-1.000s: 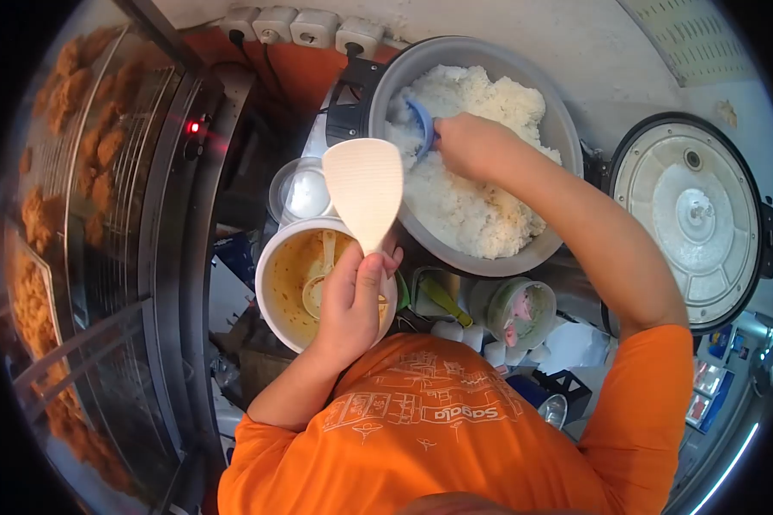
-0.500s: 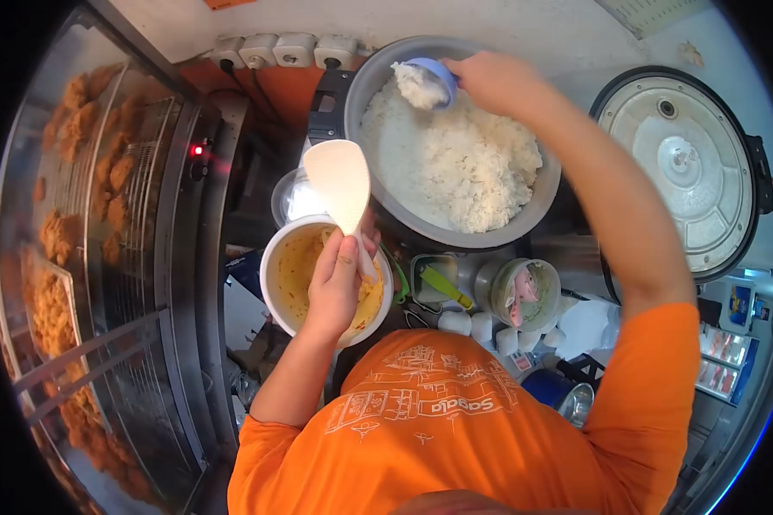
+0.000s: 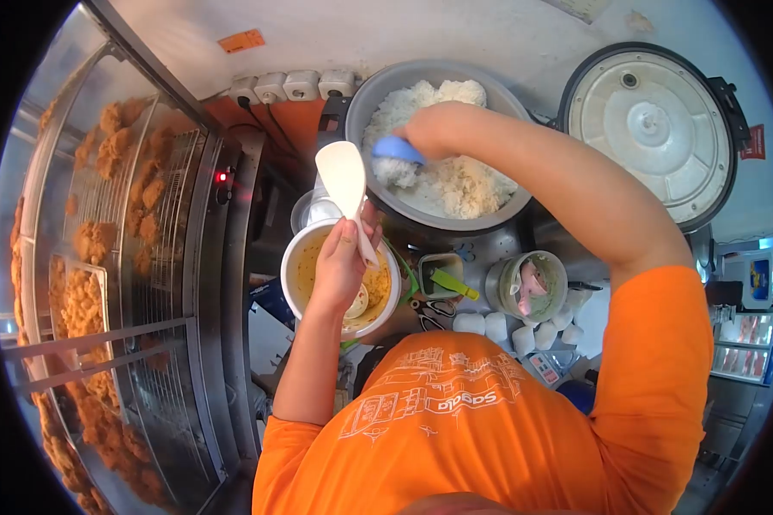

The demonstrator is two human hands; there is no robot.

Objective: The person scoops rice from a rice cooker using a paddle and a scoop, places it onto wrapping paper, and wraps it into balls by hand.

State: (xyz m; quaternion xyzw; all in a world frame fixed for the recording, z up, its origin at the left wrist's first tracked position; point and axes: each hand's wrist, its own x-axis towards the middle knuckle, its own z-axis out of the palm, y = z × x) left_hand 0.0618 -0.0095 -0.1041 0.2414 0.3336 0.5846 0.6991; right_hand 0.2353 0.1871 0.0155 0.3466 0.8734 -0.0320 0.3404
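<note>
Our R hand [image 3: 438, 130] is clamped on the blue scoop [image 3: 397, 149], which sits just L of it w/ rice [image 3: 395, 174] at its mouth, within the big pot's [image 3: 442, 70] rim. Our L hand [image 3: 342, 262] grips the white paddle [image 3: 342, 176], blade fwd of the fingers; white tub [image 3: 290, 275] beneath that hand. Pot lid [image 3: 648, 129] is well R of our R hand.

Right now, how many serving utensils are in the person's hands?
2: a white paddle in the left hand, and a blue scoop in the right hand, seen against the rice. The right hand's grip is partly hidden; no third shows.
</note>
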